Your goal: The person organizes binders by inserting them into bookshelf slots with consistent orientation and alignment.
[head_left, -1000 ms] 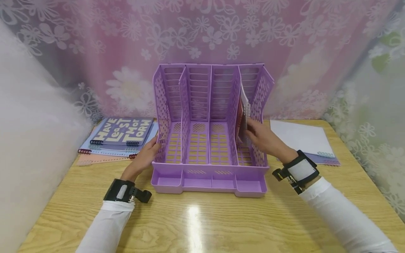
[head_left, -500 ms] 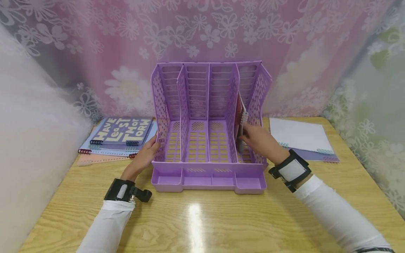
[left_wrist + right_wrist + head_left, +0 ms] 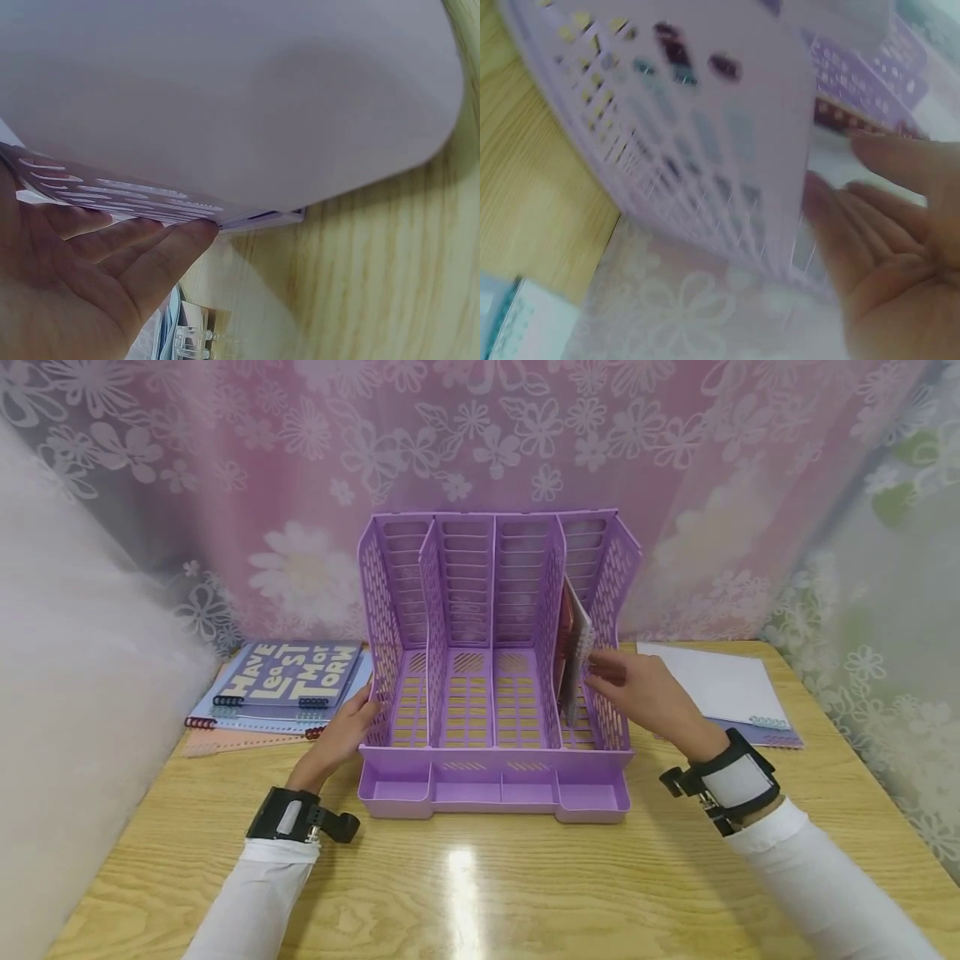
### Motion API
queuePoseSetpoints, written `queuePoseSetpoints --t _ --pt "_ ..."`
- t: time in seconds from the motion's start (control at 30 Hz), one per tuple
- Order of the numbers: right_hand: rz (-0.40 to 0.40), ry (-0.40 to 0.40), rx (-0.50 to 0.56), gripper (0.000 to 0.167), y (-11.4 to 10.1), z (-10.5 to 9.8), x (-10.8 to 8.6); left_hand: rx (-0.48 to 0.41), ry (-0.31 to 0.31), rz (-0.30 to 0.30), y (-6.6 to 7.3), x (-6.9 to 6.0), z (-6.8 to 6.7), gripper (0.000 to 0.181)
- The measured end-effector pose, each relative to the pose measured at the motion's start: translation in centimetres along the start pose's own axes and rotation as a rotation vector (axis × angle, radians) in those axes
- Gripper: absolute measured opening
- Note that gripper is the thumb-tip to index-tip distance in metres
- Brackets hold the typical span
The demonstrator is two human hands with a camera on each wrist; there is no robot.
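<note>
A purple desk file organizer (image 3: 495, 762) stands on the table, its tall compartments facing me. In its rightmost compartment, spiral notebooks (image 3: 567, 647) with reddish and white sides stand upright close to the divider; how many cannot be told. My right hand (image 3: 651, 693) is at their coil edge, thumb and fingers apart in the right wrist view, and nothing is gripped. My left hand (image 3: 341, 731) rests against the organizer's outer left wall. In the left wrist view, its fingers (image 3: 169, 259) lie extended along the slotted panel.
Left of the organizer lies a stack of spiral notebooks, a dark blue lettered one (image 3: 292, 672) on top. A white notebook (image 3: 712, 685) over a purple one (image 3: 776, 735) lies on the right. A floral curtain (image 3: 480, 435) hangs behind the wooden table (image 3: 420, 893).
My right hand first moves in with the notebooks in the right compartment, then draws back to the right and lets go of them. My left hand stays at the left wall.
</note>
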State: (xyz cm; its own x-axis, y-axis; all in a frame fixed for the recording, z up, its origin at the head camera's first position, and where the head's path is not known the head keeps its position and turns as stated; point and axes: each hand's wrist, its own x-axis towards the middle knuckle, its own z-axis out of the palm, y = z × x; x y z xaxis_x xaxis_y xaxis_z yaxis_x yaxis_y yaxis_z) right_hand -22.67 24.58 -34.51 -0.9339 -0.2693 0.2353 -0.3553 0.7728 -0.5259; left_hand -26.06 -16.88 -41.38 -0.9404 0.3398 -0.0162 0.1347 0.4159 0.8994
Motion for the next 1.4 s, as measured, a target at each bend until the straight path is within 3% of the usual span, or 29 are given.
queuePoseSetpoints --t 0.23,0.37,0.47,0.6,0.7,0.8,1.1,1.27,1.4 --pt "-0.172 0.326 -0.011 0.021 3.4 -1.8 -1.8 0.055 0.021 -0.007 -0.2 0.0 -0.3 0.054" --pt "-0.099 0.373 -0.006 0.019 6.3 -2.5 -3.1 0.045 0.015 -0.015 -0.1 0.0 -0.3 0.054" --pt "0.013 0.294 -0.027 0.025 8.7 -2.8 -4.2 0.033 0.013 -0.019 0.0 0.0 -0.3 0.055" --pt "0.143 0.079 -0.113 0.045 11.8 -3.2 -5.4 0.006 0.011 0.002 0.0 -0.1 -0.3 0.054" --pt "0.19 -0.062 -0.151 0.061 14.0 -3.4 -5.8 -0.029 0.009 0.021 0.0 -0.1 -0.2 0.053" --pt "0.215 -0.155 -0.144 0.071 16.0 -3.8 -5.8 -0.057 0.002 0.025 -0.1 0.0 -0.2 0.053" --pt "0.229 -0.301 -0.138 0.086 20.5 -4.1 -5.7 -0.014 0.02 0.029 -0.2 0.1 -0.2 0.052" --pt "0.239 -0.348 -0.277 0.088 21.2 -4.6 -5.8 -0.025 0.016 0.011 -0.3 0.2 0.1 0.053" --pt "0.14 -0.32 -0.422 0.075 21.2 -4.9 -5.8 -0.038 0.007 -0.008 -0.3 0.1 0.1 0.054"
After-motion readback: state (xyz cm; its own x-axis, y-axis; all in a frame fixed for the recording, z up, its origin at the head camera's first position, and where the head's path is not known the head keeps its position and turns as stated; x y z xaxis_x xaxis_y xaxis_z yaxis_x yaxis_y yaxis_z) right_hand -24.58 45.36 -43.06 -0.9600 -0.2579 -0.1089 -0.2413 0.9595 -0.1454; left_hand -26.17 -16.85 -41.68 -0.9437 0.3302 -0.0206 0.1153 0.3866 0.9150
